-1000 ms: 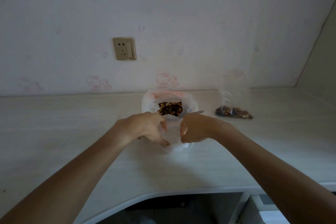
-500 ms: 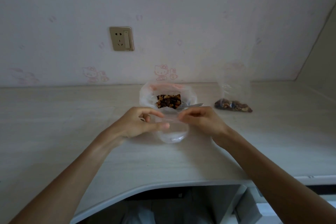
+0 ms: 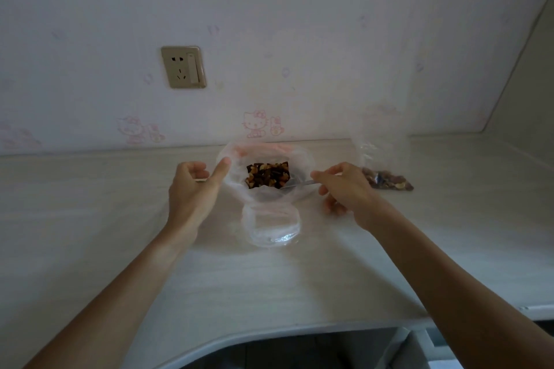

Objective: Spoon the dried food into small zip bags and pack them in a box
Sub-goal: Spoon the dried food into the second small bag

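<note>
Step in hand looks like scooping: right hand (image 3: 344, 189) pinches thin metal spoon (image 3: 296, 184), bowl end in the dried food (image 3: 267, 174) inside big floppy plastic bag (image 3: 239, 159), far-centre on desk (image 3: 90, 219). Left hand (image 3: 192, 189) relaxed, thumb touching bag rim. Small clear zip bag (image 3: 271, 226) lies crinkly & empty just near. Next, prob: lift a spoonful w/o spilling, hold zip bag mouth wide. Filled bag (image 3: 386, 181) far right. No box in view.

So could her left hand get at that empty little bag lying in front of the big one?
Probably yes. The left hand holds nothing, and the empty bag lies uncovered on the counter just beside it.
</note>
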`<state>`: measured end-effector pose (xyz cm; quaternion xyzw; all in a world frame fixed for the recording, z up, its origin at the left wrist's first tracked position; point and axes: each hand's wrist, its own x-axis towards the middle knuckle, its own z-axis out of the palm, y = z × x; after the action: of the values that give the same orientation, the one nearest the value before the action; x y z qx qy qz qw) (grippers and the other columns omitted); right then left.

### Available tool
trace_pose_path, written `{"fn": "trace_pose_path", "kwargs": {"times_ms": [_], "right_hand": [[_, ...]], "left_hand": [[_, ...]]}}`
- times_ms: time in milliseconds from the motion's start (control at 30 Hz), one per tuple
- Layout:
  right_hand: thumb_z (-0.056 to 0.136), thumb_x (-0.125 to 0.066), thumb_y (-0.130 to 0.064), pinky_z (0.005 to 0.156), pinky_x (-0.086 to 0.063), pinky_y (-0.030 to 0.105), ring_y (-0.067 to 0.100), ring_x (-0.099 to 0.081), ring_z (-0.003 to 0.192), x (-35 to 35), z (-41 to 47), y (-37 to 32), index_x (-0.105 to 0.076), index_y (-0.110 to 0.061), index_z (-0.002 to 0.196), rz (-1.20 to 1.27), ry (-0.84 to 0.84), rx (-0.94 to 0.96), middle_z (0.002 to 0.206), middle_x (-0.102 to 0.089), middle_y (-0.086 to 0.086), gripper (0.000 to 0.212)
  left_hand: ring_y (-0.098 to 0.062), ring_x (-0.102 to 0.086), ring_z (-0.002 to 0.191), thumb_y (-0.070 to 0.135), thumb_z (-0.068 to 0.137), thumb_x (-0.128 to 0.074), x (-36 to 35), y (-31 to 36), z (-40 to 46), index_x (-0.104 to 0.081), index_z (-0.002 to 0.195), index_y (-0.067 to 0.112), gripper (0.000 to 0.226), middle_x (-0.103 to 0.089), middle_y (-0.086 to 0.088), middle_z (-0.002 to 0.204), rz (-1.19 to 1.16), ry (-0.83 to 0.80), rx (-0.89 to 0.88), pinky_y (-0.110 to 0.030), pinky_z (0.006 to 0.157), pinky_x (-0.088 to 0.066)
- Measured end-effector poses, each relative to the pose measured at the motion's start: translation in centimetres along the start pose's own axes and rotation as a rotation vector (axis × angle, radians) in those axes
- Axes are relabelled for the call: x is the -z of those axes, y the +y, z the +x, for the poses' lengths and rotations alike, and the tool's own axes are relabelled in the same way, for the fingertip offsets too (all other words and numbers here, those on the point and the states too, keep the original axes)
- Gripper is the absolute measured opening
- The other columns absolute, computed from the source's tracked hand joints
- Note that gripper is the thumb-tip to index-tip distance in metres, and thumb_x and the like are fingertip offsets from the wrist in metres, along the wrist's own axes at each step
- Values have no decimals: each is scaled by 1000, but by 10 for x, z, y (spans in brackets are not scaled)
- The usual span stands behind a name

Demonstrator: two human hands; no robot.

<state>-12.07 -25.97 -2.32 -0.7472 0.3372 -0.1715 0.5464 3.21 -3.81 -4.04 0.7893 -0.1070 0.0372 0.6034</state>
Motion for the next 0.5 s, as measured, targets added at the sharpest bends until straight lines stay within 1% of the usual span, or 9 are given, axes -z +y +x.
{"fn": "trace_pose_path", "kwargs": {"times_ms": [67, 100, 133, 200, 267, 300, 400, 433, 500], "right_hand": [[95, -73, -24, 39, -38, 26, 16, -58, 48, -3, 3, 0, -61, -3, 109, 219, -42, -15, 83, -67, 9, 28], [95, -73, -20, 39, -37, 26, 17, -58, 46, -4, 5, -1, -63, -1, 107, 306, -62, -4, 80, -65, 9, 24], [94, -73, -17, 39, -37, 26, 18, -58, 47, -6, 7, -2, -66, -1, 103, 370, -86, 13, 78, -64, 9, 20], [94, -72, -15, 40, -37, 26, 21, -60, 50, -8, 12, -6, -69, -3, 96, 428, -140, 57, 77, -62, 10, 13], [97, -69, -16, 40, -39, 27, 23, -62, 52, -13, 17, -12, -70, -1, 96, 412, -180, 96, 78, -64, 11, 15], [99, -67, -16, 40, -39, 27, 23, -62, 53, -16, 20, -15, -71, 0, 98, 390, -193, 112, 78, -66, 11, 17], [104, -59, -16, 39, -41, 27, 22, -63, 55, -21, 27, -18, -72, 0, 100, 340, -228, 161, 78, -68, 11, 21], [104, -58, -16, 40, -41, 27, 22, -63, 56, -21, 27, -18, -71, -1, 99, 345, -244, 182, 80, -68, 11, 21], [103, -61, -14, 40, -42, 27, 22, -63, 59, -23, 25, -15, -71, 0, 99, 369, -282, 229, 82, -67, 10, 18]], "left_hand": [[-17, -65, 105, 76, 84, -65, -9, -2, 8, -63, 125, 7, 81, -68, -4, 115, 47, -63, 35, -28, 81, -48], [-24, -65, 109, 79, 84, -61, -13, -2, 11, -63, 125, 3, 86, -68, -9, 118, 63, -89, 28, -34, 86, -50], [-27, -65, 109, 81, 84, -58, -17, -2, 12, -65, 123, 4, 87, -69, -9, 116, 70, -111, 13, -36, 86, -51], [-22, -66, 102, 84, 81, -56, -22, -1, 11, -70, 114, 15, 79, -70, 2, 105, 75, -138, -13, -31, 75, -48], [-20, -67, 98, 84, 72, -54, -26, -3, 8, -71, 108, 22, 74, -72, 4, 102, 103, -164, -19, -35, 78, -51], [-19, -68, 96, 80, 69, -55, -28, -4, 7, -72, 103, 24, 68, -74, 4, 99, 116, -170, -17, -37, 80, -52], [-18, -71, 83, 55, 72, -66, -33, -9, 8, -73, 85, 22, 36, -75, 3, 80, 118, -151, -28, -35, 69, -51], [-19, -71, 82, 48, 74, -67, -34, -11, 8, -73, 83, 21, 29, -75, 2, 79, 117, -147, -32, -36, 70, -51], [-19, -71, 79, 42, 73, -66, -34, -14, 10, -73, 82, 19, 26, -75, -1, 78, 96, -156, -38, -38, 71, -53]]}}
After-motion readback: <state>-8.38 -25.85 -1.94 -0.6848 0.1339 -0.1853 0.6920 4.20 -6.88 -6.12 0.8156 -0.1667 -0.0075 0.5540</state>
